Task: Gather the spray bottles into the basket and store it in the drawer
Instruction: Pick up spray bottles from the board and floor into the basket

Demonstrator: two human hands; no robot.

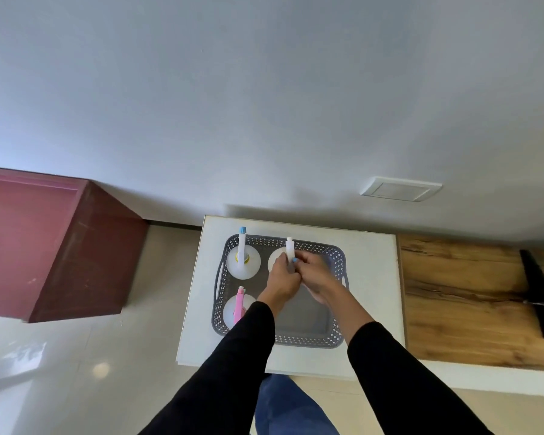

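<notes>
A grey perforated basket (333,339) stands on a white cabinet top (371,277). Inside it, a white spray bottle with a blue nozzle (242,257) stands upright at the far left, and one with a pink trigger head (240,304) stands at the near left. A third bottle with a white spray head (289,248) is upright at the far middle of the basket. My left hand (281,279) grips its neck. My right hand (316,271) is closed against the same bottle from the right, hiding most of its body.
A dark red cabinet (51,246) stands to the left across a strip of pale floor. A wooden surface (471,302) adjoins the white top on the right, with a black stand (537,293) on it. A white wall switch (401,188) sits above.
</notes>
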